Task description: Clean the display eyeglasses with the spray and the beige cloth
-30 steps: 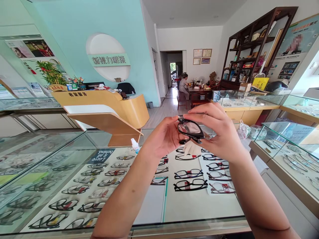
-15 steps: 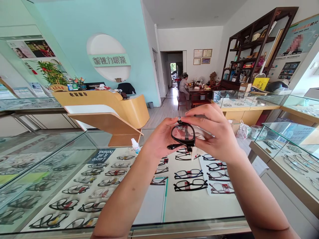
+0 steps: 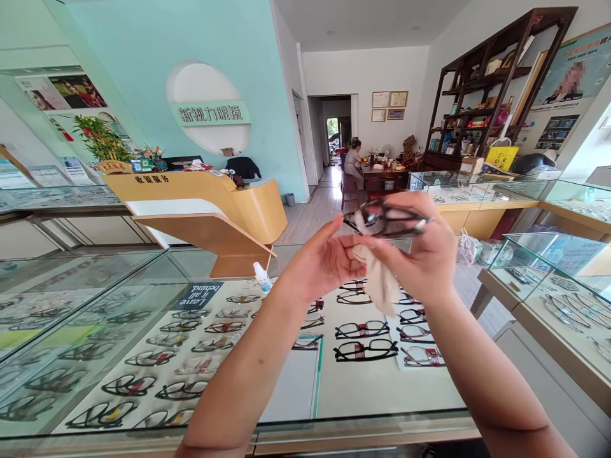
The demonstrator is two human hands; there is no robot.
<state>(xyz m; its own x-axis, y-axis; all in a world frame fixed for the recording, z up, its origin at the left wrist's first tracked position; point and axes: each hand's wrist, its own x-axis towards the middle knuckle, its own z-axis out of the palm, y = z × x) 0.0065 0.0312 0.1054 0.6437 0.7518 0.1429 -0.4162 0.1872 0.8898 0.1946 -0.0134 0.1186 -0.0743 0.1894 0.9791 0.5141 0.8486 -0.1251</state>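
You're working over a glass display counter, w/ rows of spectacle frames lying in it & a white spray bottle standing nr the far side. Beyond, a wood-tone reception desk is standing by a turquoise wall; in the bkgd a person is sitting at a dark table, and a dark wood shelf unit is leaning into view on the R.

The black-framed eyeglasses are sitting above the counter, at your R hand. Long axis is running approx. L–R, dipping slightly to the R; one end is pointing at your L thumb. They're blurring, so can't tell which way the lenses are facing.

Your R hand is closing on the eyeglasses, w/ a pale cloth hanging below its thumb. Your L hand is staying half open, thumb apart, fingers curling by the cloth; can't tell if they're touching it.

Vs. 0.5 s ago: eyeglasses are lying flatter, higher & further R, no longer standing btwn both hands; more cloth is showing.
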